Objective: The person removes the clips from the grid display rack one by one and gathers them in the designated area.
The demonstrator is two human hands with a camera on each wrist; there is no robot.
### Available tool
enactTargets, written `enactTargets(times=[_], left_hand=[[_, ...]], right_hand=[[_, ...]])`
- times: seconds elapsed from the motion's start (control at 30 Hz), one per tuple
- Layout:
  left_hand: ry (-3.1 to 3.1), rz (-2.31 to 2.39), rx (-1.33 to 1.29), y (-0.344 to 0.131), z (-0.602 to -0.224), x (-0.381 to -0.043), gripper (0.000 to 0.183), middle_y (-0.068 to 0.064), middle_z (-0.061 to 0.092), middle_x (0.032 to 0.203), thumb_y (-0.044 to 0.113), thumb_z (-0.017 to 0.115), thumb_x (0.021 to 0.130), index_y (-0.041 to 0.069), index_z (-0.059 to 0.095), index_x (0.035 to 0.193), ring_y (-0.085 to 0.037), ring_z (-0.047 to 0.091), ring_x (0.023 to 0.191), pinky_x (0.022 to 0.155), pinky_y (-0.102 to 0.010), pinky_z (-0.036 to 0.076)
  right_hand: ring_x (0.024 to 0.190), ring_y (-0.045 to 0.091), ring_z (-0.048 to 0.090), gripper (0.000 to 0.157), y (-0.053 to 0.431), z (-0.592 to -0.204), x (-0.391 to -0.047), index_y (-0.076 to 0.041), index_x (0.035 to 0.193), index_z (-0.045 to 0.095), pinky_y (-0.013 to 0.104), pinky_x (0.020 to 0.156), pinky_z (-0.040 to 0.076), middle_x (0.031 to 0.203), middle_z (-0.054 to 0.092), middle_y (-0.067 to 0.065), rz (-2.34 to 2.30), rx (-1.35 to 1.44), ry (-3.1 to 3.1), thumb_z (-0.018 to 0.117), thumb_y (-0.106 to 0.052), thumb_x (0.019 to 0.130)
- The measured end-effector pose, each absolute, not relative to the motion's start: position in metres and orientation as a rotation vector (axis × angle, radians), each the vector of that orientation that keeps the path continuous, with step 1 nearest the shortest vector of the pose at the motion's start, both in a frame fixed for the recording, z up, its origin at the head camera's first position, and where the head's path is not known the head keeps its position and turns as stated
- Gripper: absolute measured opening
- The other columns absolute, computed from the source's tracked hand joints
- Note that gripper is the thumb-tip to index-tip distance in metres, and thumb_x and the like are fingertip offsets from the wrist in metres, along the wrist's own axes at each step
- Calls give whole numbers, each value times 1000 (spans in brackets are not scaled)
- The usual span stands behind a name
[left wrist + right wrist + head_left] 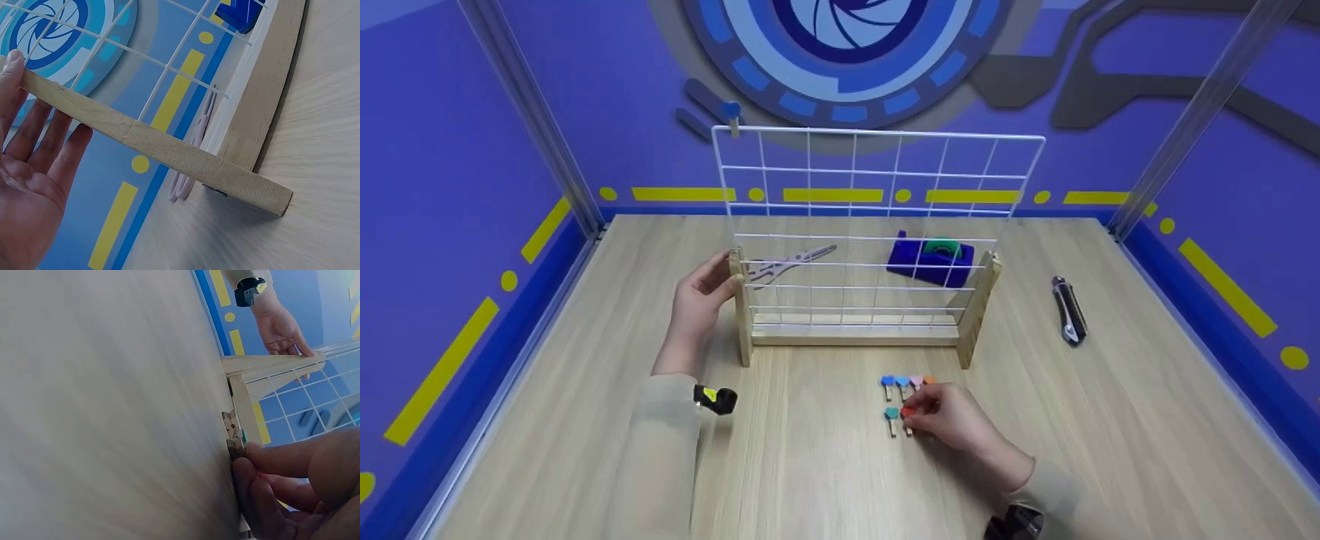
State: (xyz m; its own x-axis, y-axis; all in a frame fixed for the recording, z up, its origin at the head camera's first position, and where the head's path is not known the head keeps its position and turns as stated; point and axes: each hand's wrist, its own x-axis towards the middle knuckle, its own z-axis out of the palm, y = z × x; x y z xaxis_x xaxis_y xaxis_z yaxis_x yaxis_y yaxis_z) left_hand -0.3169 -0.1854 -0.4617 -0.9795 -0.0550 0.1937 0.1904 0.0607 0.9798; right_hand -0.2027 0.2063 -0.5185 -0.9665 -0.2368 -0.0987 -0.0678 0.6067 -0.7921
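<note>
A white wire grid [876,175] stands upright in a wooden stand [855,340]. My left hand [699,301] holds the stand's left post [132,135] near its top, thumb on one side and fingers on the other. In front of the stand, my right hand [956,420] pinches a small wooden clothespin with a red top [908,413] at the table. Beside it lies a teal-topped clothespin [892,414]. Behind them are blue [888,382], light blue [902,382], pink [916,381] and orange [929,381] ones, the orange partly hidden by my fingers.
Another blue-topped clothespin [733,111] is clipped to the grid's top left corner. Behind the grid lie pale scissors [795,259] and a dark blue tape dispenser [930,262] with green tape. A utility knife [1069,311] lies at the right. Blue walls enclose the table.
</note>
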Motion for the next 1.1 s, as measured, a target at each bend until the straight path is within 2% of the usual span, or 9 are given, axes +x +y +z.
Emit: enactTargets(times=[0.23, 0.4, 0.6, 0.77, 0.97, 1.1], left_hand=[[-2138, -2052, -119, -185, -460, -317, 55, -18, 59, 146, 13, 69, 99, 7, 51, 151, -7, 61, 120, 96, -16, 56], [-2156, -2038, -97, -185, -460, -316, 57, -17, 58, 148, 15, 70, 98, 8, 51, 152, -13, 60, 125, 96, -16, 56], [-2147, -2046, -103, -184, -459, -316, 56, -18, 58, 147, 12, 69, 99, 8, 50, 152, -15, 60, 125, 95, -16, 56], [-2157, -2042, -109, -185, -461, -316, 59, -15, 59, 147, 19, 71, 98, 10, 50, 152, -17, 59, 128, 98, -16, 55], [-2166, -2036, -114, -186, -462, -317, 61, -14, 59, 147, 23, 72, 97, 12, 50, 152, -22, 57, 133, 102, -20, 55], [-2177, -2033, -112, -186, -462, -317, 59, -12, 59, 146, 21, 71, 98, 13, 50, 153, -19, 58, 131, 100, -18, 55]], right_hand=[[74, 13, 58, 18, 207, -517, -203, -6, 97, 74, 19, 56, 45, 83, 68, 1, -1278, -195, 2675, 83, -3, 82], [77, 13, 59, 18, 210, -503, -201, -7, 98, 74, 19, 61, 48, 85, 68, 2, -1274, -166, 2709, 81, 0, 82], [78, 13, 63, 16, 213, -472, -203, -3, 103, 74, 20, 65, 54, 89, 72, 6, -1340, -283, 2727, 77, 0, 87], [80, 13, 65, 15, 213, -446, -209, -4, 105, 74, 20, 68, 55, 92, 74, 7, -1367, -389, 2770, 78, -7, 90], [87, 15, 70, 17, 208, -410, -218, -5, 108, 74, 18, 75, 58, 100, 76, 10, -1426, -523, 2819, 77, -7, 91], [90, 17, 71, 18, 201, -384, -222, -5, 110, 74, 17, 77, 59, 103, 76, 12, -1488, -589, 2833, 75, -6, 92]])
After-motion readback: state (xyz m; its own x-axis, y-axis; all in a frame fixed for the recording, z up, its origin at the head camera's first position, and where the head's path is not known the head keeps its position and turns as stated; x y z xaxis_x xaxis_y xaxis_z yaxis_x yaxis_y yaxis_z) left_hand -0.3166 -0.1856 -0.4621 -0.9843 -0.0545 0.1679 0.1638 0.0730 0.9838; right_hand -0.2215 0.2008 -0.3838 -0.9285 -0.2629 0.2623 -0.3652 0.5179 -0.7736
